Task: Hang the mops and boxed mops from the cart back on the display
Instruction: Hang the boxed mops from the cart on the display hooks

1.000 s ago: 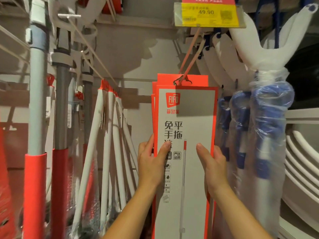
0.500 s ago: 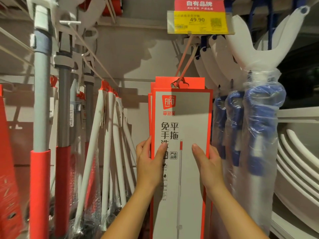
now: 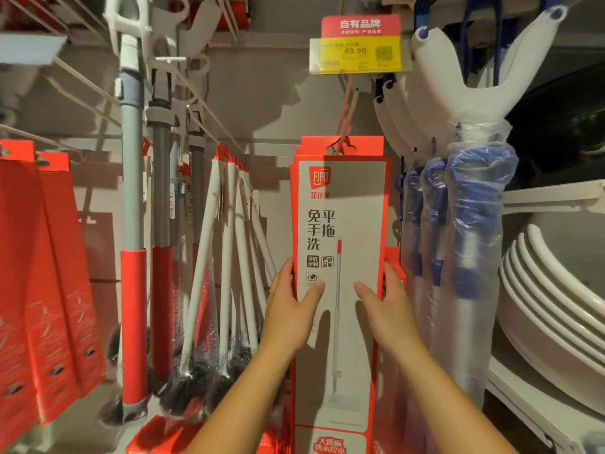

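Both hands grip the front boxed mop as it hangs on the display hook.

The tall grey-and-red cardboard boxed mop (image 3: 340,273) hangs upright from the thin red wire hook (image 3: 345,117) at 12 o'clock, frontmost in a stack of like boxes. The left hand (image 3: 289,309) clasps its left edge, thumb across the front and fingers curled behind; the right hand (image 3: 388,309) mirrors it on the right edge. A yellow-and-red price tag (image 3: 360,47) sits above. At 9 o'clock hang white-handled mops (image 3: 229,257) in clear plastic, beyond them red-gripped grey poles (image 3: 132,257). At 3 o'clock hang blue-headed mops in plastic wrap (image 3: 474,208), touching the stack's right side.
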The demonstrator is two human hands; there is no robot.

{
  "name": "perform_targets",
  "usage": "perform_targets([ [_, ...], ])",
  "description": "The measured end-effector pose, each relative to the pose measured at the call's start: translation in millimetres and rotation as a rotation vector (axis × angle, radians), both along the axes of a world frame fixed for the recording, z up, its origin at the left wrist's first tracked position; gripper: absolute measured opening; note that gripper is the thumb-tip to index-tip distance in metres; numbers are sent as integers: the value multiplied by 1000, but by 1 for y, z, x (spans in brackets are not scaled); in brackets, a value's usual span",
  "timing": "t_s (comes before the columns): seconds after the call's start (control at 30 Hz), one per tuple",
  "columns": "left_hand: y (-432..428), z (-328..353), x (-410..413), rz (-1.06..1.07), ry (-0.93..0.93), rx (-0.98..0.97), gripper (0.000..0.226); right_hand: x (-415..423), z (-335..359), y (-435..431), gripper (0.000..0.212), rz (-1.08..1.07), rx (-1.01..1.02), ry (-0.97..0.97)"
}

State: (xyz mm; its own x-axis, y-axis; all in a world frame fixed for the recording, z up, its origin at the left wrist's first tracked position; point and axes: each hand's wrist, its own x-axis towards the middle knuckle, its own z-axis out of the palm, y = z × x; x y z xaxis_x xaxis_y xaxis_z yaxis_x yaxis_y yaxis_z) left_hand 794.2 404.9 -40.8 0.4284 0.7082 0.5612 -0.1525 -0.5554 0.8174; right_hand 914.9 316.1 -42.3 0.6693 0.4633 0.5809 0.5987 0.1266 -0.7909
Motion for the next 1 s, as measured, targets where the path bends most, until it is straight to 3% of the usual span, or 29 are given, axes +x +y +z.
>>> perform_targets([
  [0.07, -5, -2, -9, 7, 75, 36, 67, -6, -2, -6, 49, -21, -21, -17],
  [0.23, -18, -9, -38, 24, 213, 117, 60, -27, -5, -16, 52, -83, -97, -67],
  [0.37, -20, -11, -70, 172, 406, 303, 54, -52, -4, -24, 54, -215, -287, -167],
  [0.6, -15, -16, -164, 378, 817, 540, 51, -142, -10, -23, 43, -198, -626, -322],
  [1.0, -13, -29, -340, 495, 916, 477, 42, -308, -27, 2, 27, -30, -652, -390],
])
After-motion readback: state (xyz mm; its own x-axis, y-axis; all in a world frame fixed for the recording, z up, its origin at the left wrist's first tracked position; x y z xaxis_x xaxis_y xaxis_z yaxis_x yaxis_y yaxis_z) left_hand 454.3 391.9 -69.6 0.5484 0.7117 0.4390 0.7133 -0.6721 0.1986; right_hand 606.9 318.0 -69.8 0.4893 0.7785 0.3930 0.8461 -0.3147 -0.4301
